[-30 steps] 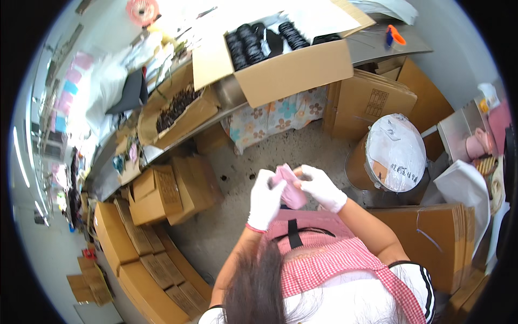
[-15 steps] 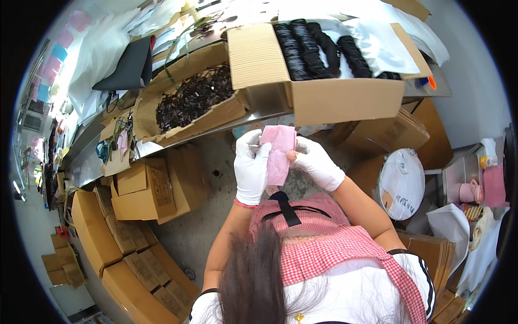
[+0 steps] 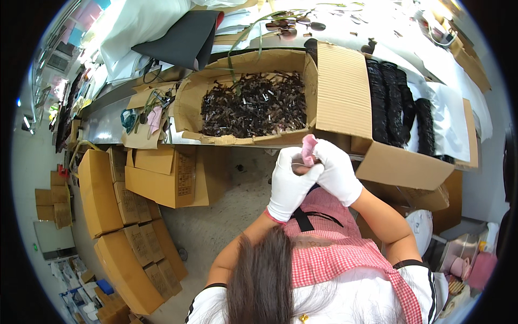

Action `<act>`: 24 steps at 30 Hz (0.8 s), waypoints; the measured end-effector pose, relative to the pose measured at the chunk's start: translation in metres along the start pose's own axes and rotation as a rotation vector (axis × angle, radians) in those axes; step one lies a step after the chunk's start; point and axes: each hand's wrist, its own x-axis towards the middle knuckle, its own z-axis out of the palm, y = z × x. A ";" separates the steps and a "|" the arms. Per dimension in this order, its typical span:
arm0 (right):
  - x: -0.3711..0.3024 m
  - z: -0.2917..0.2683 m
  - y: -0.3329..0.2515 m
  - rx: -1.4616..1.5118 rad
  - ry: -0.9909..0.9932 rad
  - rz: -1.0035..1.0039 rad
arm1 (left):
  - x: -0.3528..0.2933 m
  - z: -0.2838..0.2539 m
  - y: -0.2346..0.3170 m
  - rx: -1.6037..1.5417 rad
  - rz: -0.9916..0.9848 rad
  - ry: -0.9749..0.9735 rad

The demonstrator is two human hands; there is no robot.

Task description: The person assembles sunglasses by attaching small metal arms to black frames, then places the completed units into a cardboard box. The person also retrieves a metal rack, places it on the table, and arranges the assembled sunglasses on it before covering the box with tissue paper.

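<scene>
Just off the front edge of the bench (image 3: 110,123), in the head view, holds a pink cloth (image 3: 308,148) between left hand (image 3: 290,184) and right hand (image 3: 341,174), both white-gloved. Now has it bunched small, no longer spread flat as half a second ago, with both hands drawn together until touching. Pinches it with the fingers of both hands; cannot tell of anything held inside. Faces more toward the cardboard tray (image 3: 190,102) of small dark pieces (image 3: 253,108), beside the carton (image 3: 404,164) of black bundles (image 3: 389,102). Seems, from the gathered cloth, to be into closer fingertip work.
</scene>
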 end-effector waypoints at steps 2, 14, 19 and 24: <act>0.032 -0.003 0.001 -0.201 0.099 -0.217 | 0.027 0.004 0.007 -0.004 -0.031 0.069; 0.138 -0.073 0.059 -0.181 -0.102 -0.096 | 0.151 0.045 0.016 -0.678 -0.267 -0.097; 0.151 -0.085 0.075 -0.201 -0.040 -0.103 | 0.170 0.064 0.009 -0.720 -0.262 -0.078; 0.157 -0.085 0.082 -0.270 0.072 -0.218 | 0.189 0.068 0.007 -0.744 -0.301 -0.012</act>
